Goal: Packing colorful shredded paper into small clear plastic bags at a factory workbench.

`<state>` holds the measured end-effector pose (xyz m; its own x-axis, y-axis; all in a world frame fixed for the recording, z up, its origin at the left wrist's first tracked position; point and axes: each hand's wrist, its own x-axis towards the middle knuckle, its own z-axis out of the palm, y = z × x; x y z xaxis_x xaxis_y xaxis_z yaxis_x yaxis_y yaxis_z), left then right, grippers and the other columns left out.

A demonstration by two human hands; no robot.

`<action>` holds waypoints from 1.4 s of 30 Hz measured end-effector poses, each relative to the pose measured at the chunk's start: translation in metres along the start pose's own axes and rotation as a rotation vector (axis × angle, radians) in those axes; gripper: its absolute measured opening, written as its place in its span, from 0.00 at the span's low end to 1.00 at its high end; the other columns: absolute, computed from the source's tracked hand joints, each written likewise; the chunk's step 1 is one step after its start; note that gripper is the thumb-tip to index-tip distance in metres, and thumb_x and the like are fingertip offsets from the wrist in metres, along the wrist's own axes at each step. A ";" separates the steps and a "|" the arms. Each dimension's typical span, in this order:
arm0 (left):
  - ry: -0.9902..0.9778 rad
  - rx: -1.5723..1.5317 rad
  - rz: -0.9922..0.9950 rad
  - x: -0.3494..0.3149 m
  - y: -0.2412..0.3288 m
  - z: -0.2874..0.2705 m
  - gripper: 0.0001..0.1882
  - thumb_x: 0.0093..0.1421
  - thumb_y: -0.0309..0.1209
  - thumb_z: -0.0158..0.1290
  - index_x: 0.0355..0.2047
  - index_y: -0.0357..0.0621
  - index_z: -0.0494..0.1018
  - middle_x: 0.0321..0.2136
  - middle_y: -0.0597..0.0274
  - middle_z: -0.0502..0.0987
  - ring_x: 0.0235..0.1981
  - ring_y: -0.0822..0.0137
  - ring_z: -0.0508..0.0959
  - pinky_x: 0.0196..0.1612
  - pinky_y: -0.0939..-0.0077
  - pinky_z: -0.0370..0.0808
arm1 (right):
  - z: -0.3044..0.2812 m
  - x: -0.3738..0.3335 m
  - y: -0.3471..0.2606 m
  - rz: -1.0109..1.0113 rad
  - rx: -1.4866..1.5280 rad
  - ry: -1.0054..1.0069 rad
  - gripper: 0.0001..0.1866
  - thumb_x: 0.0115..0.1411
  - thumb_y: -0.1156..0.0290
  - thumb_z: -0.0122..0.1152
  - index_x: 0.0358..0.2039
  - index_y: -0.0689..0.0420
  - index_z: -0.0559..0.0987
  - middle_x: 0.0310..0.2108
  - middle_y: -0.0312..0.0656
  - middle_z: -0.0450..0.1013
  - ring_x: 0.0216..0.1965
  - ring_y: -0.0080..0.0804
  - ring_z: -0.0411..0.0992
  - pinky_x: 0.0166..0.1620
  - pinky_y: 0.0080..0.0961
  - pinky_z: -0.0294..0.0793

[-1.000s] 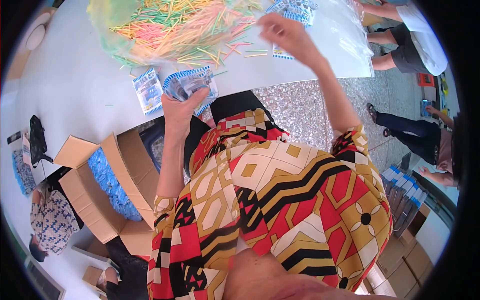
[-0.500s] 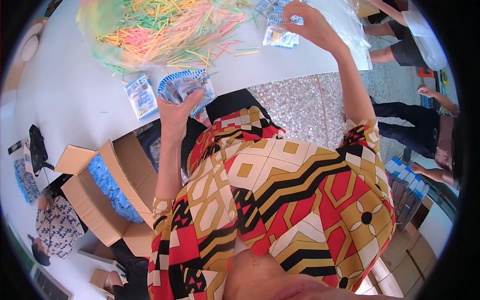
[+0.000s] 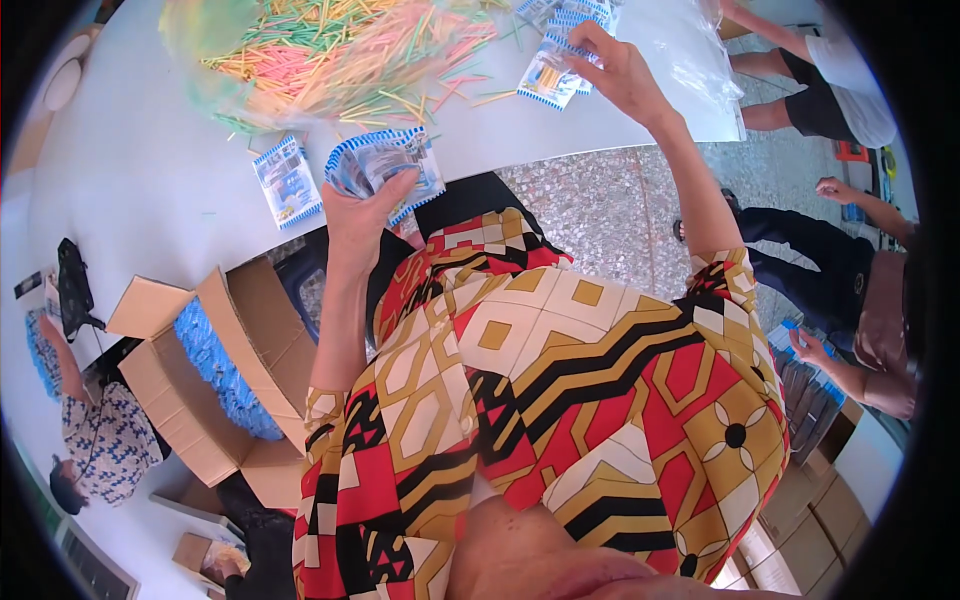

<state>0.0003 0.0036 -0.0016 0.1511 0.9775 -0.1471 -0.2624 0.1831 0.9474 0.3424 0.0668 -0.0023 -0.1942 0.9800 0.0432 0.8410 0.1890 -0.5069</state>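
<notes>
My left hand (image 3: 360, 222) is closed around a fanned bundle of small blue-and-white plastic packets (image 3: 375, 160), its thumb pressed across their front. Beside that bundle, a single packet (image 3: 288, 183) lies on the white table near its front edge. Farther right, my right hand (image 3: 625, 85) has its thumb and fingers bent over another blue-edged packet (image 3: 548, 84), which lies tilted and shows pale yellow sticks inside. The fingertips appear to pinch its upper right side. More packets (image 3: 580, 12) lie just behind it, partly cut off by the picture's top edge.
A clear bag (image 3: 215, 90) spills pink, green and yellow sticks (image 3: 330, 55) over the table (image 3: 120, 170). A cardboard box (image 3: 185, 400) holding blue packets stands below left. Clear plastic (image 3: 695, 65) lies at right. Other people are at both sides; stacked cartons (image 3: 810, 510) stand lower right.
The packet at my right hand has turned and shifted slightly left and toward me, and that hand has moved a little. My left hand's bundle has moved slightly right.
</notes>
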 end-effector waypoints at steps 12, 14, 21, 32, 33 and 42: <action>-0.008 -0.021 -0.012 0.000 0.006 0.006 0.16 0.48 0.21 0.61 0.38 0.36 0.72 0.31 0.62 0.77 0.30 0.74 0.77 0.31 0.79 0.76 | 0.059 -0.014 -0.011 0.222 0.614 0.033 0.19 0.55 0.73 0.60 0.48 0.57 0.70 0.37 0.35 0.75 0.37 0.19 0.72 0.39 0.16 0.72; -0.018 -0.078 -0.032 -0.001 0.007 0.008 0.16 0.48 0.21 0.61 0.38 0.36 0.72 0.31 0.61 0.77 0.28 0.73 0.77 0.25 0.80 0.77 | 0.074 -0.019 -0.014 0.194 0.877 0.200 0.16 0.56 0.73 0.60 0.45 0.57 0.72 0.35 0.34 0.75 0.35 0.16 0.71 0.38 0.15 0.72; -0.010 -0.054 0.001 0.000 0.003 0.004 0.16 0.49 0.21 0.60 0.39 0.35 0.71 0.30 0.59 0.77 0.26 0.72 0.77 0.19 0.79 0.77 | 0.045 -0.020 -0.011 0.059 0.477 0.440 0.16 0.57 0.74 0.58 0.47 0.55 0.70 0.33 0.34 0.76 0.36 0.18 0.72 0.39 0.15 0.72; -0.016 0.003 0.067 0.003 -0.003 0.004 0.15 0.49 0.21 0.60 0.38 0.35 0.73 0.30 0.60 0.77 0.27 0.73 0.77 0.20 0.80 0.77 | 0.073 -0.028 0.030 0.182 0.616 0.349 0.12 0.56 0.74 0.60 0.41 0.59 0.77 0.34 0.32 0.76 0.33 0.16 0.71 0.35 0.15 0.71; -0.011 0.008 0.068 0.004 -0.002 0.005 0.15 0.49 0.21 0.60 0.38 0.35 0.73 0.30 0.60 0.77 0.27 0.73 0.77 0.20 0.80 0.77 | 0.071 -0.027 0.038 0.179 0.622 0.346 0.12 0.56 0.74 0.60 0.41 0.59 0.77 0.34 0.32 0.76 0.33 0.16 0.71 0.35 0.15 0.71; 0.034 0.092 0.039 0.000 0.010 0.012 0.11 0.48 0.25 0.61 0.33 0.36 0.76 0.26 0.64 0.77 0.20 0.79 0.73 0.10 0.86 0.68 | 0.043 -0.023 0.024 0.115 0.066 0.694 0.26 0.50 0.68 0.66 0.50 0.57 0.71 0.39 0.41 0.72 0.34 0.23 0.69 0.34 0.19 0.71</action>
<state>0.0095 0.0040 0.0114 0.1100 0.9870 -0.1173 -0.1789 0.1358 0.9745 0.3456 0.0465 -0.0528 0.2797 0.8109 0.5139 0.8001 0.0989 -0.5917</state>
